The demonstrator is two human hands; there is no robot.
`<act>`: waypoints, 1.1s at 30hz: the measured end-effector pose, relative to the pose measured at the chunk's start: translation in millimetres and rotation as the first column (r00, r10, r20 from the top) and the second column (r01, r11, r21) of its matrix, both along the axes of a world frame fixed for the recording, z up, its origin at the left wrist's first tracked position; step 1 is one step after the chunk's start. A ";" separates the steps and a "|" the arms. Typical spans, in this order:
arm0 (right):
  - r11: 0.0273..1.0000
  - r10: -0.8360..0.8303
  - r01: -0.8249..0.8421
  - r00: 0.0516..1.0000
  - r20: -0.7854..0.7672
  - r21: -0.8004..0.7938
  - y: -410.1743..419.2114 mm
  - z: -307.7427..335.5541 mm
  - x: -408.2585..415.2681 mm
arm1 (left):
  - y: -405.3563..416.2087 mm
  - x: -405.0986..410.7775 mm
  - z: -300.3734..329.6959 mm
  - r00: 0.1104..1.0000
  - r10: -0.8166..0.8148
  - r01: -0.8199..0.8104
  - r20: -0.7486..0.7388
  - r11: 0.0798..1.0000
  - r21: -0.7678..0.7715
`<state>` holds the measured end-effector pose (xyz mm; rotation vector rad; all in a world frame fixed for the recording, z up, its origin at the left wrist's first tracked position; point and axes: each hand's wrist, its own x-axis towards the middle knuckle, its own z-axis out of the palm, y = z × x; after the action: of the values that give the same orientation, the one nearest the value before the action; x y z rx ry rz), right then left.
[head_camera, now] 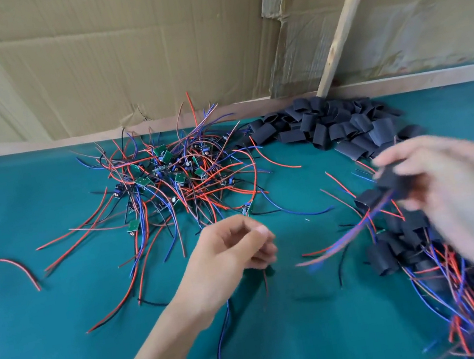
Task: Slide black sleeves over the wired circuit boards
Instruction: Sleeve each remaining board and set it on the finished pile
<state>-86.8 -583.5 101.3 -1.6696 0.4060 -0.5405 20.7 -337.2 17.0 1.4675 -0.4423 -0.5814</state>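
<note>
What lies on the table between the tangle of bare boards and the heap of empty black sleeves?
In the head view, only loose wire ends from the boards cross bare green table; the sleeves begin right beside them.

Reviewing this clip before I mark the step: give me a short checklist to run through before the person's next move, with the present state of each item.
1. Right hand holds a sleeved board: ok, though blurred.
2. Finished pile lies under that hand, ready for drop-off: ok.
3. Left hand has the next board: cannot tell; its fingers are curled, wires hang below.
4. Empty black sleeves in stock: ok.
5. Unsleeved boards remain: ok, but wires are tangled.
</note>
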 end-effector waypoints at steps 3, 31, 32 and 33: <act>0.965 -0.100 0.023 0.952 -0.289 -0.260 -65.9 39.0 -21.9 | -0.1 3.2 -13.5 0.910 0.135 -0.274 0.391 0.905 0.326; 0.969 0.220 -0.239 0.946 -0.239 -0.057 75.7 -45.8 53.4 | -13.8 -15.4 3.6 0.976 0.205 -0.207 0.075 0.978 0.015; 0.957 0.239 -0.270 0.942 -0.238 -0.108 79.7 -45.9 47.7 | -14.2 -15.1 5.1 0.981 0.176 -0.181 -0.085 0.983 -0.045; 0.939 0.258 -0.301 0.937 -0.237 -0.166 84.5 -46.9 42.5 | -14.2 -14.8 5.5 0.977 0.132 -0.146 -0.170 0.987 -0.073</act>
<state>-44.3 -499.0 54.5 -1.9501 0.2650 -0.1940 6.0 -351.4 22.5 1.3455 -0.2302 -0.5600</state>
